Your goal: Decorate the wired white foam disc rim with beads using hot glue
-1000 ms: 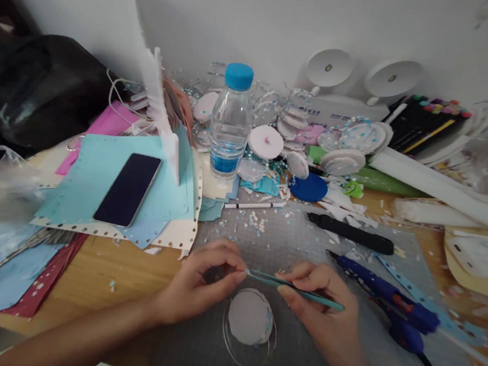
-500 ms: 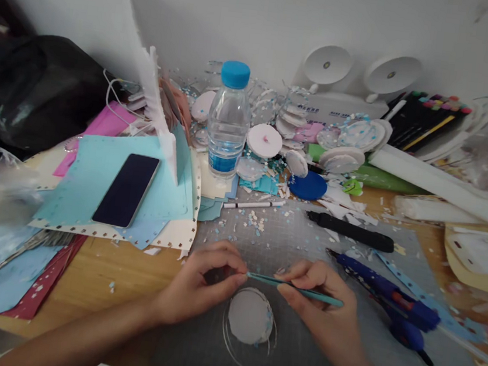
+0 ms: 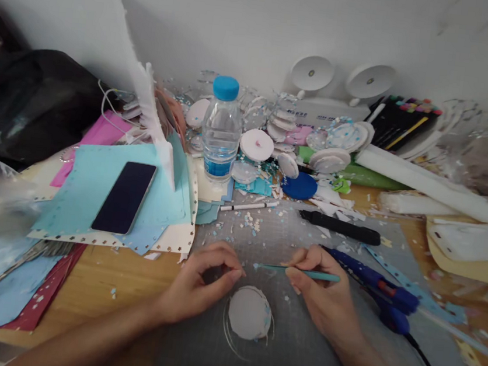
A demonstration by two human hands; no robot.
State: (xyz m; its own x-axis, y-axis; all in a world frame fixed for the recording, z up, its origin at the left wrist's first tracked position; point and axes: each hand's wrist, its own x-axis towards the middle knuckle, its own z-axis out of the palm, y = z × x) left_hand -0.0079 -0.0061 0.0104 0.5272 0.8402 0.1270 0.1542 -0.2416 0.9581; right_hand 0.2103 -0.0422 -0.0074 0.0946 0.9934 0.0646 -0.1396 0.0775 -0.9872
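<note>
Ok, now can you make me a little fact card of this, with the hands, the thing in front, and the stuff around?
Left hand: thumb and finger close together; can't tell if they hold anything
Right hand: holding teal tweezers
At the tweezer tip: a tiny pale-blue bit
In front: white disc, lying on a gray mat
Right side: blue glue gun
Left side: phone, on turquoise paper
At the back: upright bottle, blue cap on
</note>
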